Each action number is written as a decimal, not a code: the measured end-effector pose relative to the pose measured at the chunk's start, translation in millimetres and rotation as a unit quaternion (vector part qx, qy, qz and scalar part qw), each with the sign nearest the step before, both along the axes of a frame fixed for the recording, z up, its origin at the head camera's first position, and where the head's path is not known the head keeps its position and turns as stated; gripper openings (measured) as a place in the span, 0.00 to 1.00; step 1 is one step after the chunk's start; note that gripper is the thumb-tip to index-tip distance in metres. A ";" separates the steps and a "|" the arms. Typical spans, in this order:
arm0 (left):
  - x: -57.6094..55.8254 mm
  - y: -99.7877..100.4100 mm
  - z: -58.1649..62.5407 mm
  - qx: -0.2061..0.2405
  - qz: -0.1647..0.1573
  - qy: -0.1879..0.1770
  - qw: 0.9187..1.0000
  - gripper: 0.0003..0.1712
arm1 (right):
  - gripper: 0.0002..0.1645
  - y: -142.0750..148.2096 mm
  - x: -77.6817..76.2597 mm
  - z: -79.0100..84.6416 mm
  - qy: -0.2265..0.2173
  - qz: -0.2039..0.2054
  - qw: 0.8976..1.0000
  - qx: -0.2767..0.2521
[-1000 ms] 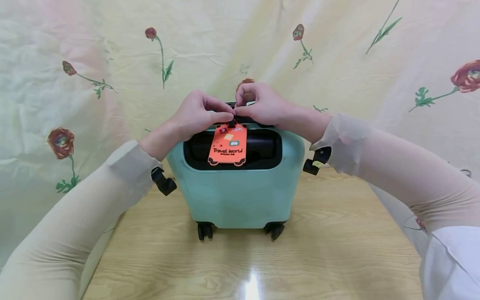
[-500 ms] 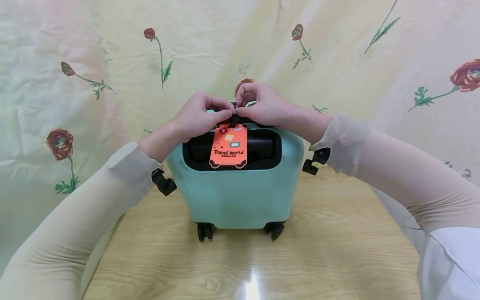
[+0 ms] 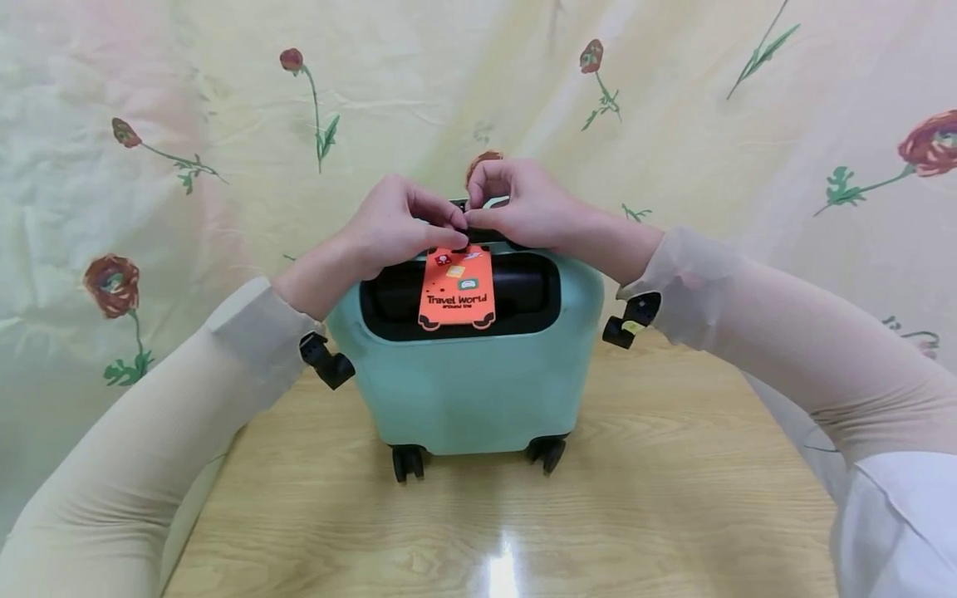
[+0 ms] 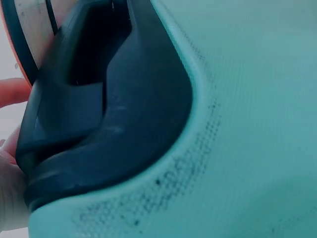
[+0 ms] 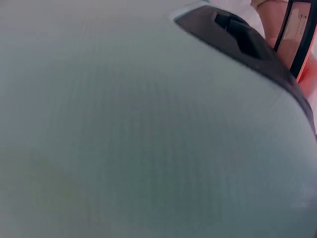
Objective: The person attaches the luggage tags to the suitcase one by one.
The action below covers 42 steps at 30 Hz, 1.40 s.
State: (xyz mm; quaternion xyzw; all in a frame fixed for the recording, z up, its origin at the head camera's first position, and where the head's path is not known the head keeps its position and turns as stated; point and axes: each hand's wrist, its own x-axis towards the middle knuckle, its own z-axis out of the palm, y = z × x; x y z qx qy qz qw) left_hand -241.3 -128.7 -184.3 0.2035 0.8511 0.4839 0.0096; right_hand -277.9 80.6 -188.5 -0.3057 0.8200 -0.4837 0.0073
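A mint-green suitcase (image 3: 467,390) stands upright on its black wheels. An orange luggage tag (image 3: 458,291) printed "Travel World" hangs in front of its black recess. Thumb and index finger of my left hand (image 3: 396,228) pinch the tag's black strap just above the tag. My right hand (image 3: 527,203) pinches at the same strap from the right, fingertips meeting the left ones; the strap is mostly hidden behind them. In the left wrist view, the black handle part (image 4: 143,109) fills the middle, with left-hand fingers beyond it. The right wrist view is mostly green shell (image 5: 148,129).
The suitcase stands on a wood-grain table (image 3: 478,523), with more tabletop in front and to both sides. Behind hangs a pale cloth (image 3: 419,91) printed with red flowers. Small black wrist cameras (image 3: 326,361) are strapped on both sleeved wrists.
My left thumb has slipped slightly lower on the strap, nearer the tag. The tag swung a little and the strap's black part is now covered. The right hand stays nearly in place.
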 end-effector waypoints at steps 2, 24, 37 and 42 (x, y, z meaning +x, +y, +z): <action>-0.3 -0.7 -0.1 -0.004 0.001 -0.001 1.000 0.06 | 0.08 -0.6 -0.1 0.0 0.002 -0.004 1.000 0.003; -4.1 -9.5 -9.8 -0.015 -0.068 0.099 0.993 0.15 | 0.08 4.2 -0.8 -5.6 -0.002 -0.003 0.998 -0.056; -1.4 -9.3 -10.2 -0.006 -0.060 0.067 0.996 0.22 | 0.02 2.6 3.2 -5.9 0.017 -0.038 0.993 -0.113; -1.9 -8.2 -12.0 0.008 -0.046 0.073 0.996 0.20 | 0.20 3.2 0.3 1.5 -0.065 -0.058 0.995 -0.045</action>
